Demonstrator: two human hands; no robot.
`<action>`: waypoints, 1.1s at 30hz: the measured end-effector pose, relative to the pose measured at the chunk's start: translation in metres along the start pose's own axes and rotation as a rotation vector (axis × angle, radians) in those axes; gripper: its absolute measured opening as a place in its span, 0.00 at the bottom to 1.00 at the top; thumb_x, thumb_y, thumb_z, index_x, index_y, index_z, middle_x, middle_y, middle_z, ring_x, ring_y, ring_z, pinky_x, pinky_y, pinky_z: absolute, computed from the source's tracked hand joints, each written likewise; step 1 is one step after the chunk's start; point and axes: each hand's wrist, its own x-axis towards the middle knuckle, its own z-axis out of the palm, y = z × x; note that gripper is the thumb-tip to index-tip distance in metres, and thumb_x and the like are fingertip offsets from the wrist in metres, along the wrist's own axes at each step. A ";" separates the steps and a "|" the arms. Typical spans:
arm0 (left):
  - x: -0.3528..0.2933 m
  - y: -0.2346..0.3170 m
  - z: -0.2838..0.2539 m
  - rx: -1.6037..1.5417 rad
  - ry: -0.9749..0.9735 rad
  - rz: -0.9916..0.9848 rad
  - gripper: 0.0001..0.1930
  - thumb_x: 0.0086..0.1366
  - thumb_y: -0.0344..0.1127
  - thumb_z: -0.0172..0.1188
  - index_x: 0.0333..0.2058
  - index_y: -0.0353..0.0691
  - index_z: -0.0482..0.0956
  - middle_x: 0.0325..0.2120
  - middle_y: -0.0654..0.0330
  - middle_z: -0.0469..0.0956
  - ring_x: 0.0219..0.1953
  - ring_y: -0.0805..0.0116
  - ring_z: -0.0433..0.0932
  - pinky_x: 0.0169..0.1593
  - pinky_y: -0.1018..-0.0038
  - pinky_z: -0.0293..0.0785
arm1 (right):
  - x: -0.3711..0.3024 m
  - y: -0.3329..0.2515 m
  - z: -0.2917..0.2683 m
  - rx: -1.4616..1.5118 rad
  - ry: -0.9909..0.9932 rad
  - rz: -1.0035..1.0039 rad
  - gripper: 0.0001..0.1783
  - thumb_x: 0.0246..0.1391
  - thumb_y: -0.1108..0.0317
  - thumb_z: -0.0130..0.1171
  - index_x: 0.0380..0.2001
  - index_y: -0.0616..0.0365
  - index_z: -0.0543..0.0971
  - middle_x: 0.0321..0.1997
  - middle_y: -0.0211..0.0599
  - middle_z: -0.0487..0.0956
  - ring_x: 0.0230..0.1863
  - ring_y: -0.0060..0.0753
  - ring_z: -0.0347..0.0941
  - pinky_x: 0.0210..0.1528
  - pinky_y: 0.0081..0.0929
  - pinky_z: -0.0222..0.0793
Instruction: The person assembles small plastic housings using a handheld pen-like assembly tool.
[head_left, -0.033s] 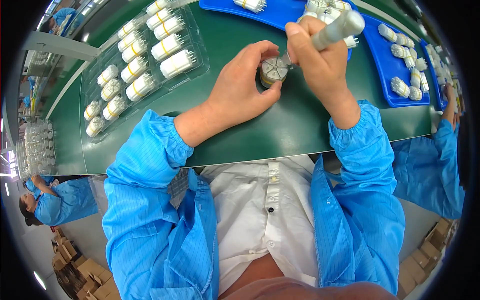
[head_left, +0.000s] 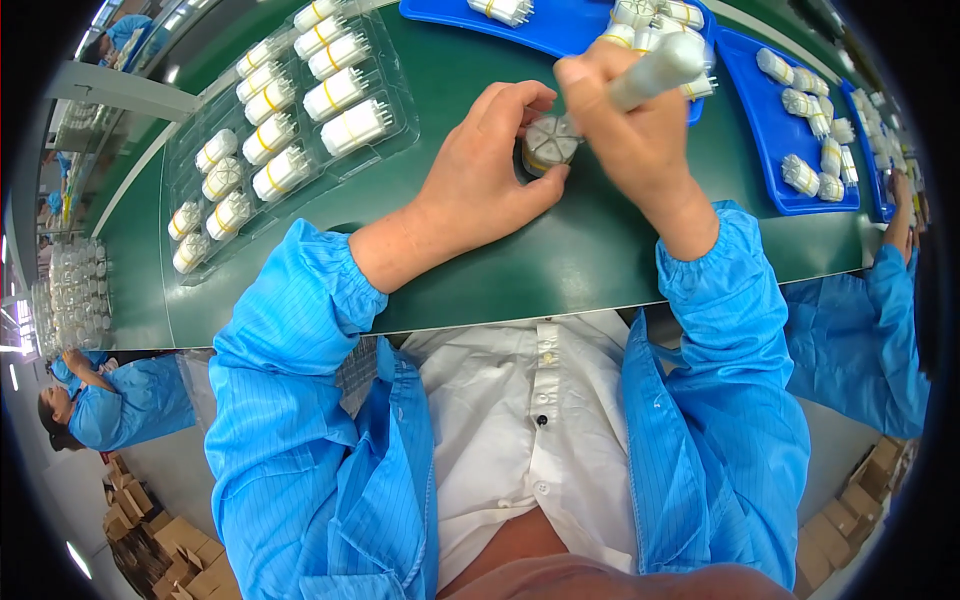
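My left hand (head_left: 490, 170) curls its thumb and fingers around a short white cylinder (head_left: 550, 143). A yellow band circles the cylinder, and its round top shows spoke-like ridges. It stands on the green table. In my right hand (head_left: 635, 135) is a tool with a thick, pale, round-ended handle (head_left: 660, 72). The handle slants up to the right. The tool's thin working end points down at the right edge of the cylinder's top, where blur and my fingers hide its exact shape.
A clear plastic tray (head_left: 395, 110) at left holds several yellow-banded white cylinders, some with thin pins. Blue trays (head_left: 560, 38) with similar cylinders (head_left: 800, 175) stand at the back and right. A co-worker's blue sleeve (head_left: 890, 290) is at far right, another person (head_left: 120, 395) at far left.
My right hand and the tool have shifted a little to the left, and the handle's end sits slightly lower. My left hand keeps the cylinder in place.
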 end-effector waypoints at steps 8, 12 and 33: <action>0.000 -0.001 0.003 -0.006 0.039 -0.013 0.27 0.51 0.35 0.72 0.47 0.36 0.71 0.38 0.53 0.74 0.40 0.55 0.78 0.43 0.65 0.76 | 0.001 0.003 0.002 0.046 0.002 0.050 0.16 0.60 0.63 0.59 0.20 0.58 0.71 0.15 0.27 0.68 0.19 0.19 0.62 0.22 0.25 0.58; 0.000 0.001 -0.001 0.109 -0.005 -0.101 0.26 0.50 0.35 0.73 0.46 0.36 0.72 0.39 0.54 0.76 0.41 0.56 0.79 0.44 0.66 0.77 | 0.004 0.003 -0.002 0.306 0.090 0.295 0.19 0.61 0.61 0.58 0.18 0.56 0.69 0.15 0.24 0.67 0.19 0.16 0.60 0.23 0.22 0.56; 0.000 -0.003 -0.005 -0.312 -0.131 -0.283 0.30 0.58 0.36 0.70 0.56 0.34 0.69 0.50 0.52 0.75 0.53 0.61 0.77 0.58 0.69 0.71 | 0.008 0.000 -0.011 0.310 0.223 0.261 0.19 0.63 0.62 0.54 0.18 0.54 0.69 0.17 0.25 0.68 0.20 0.15 0.61 0.23 0.20 0.55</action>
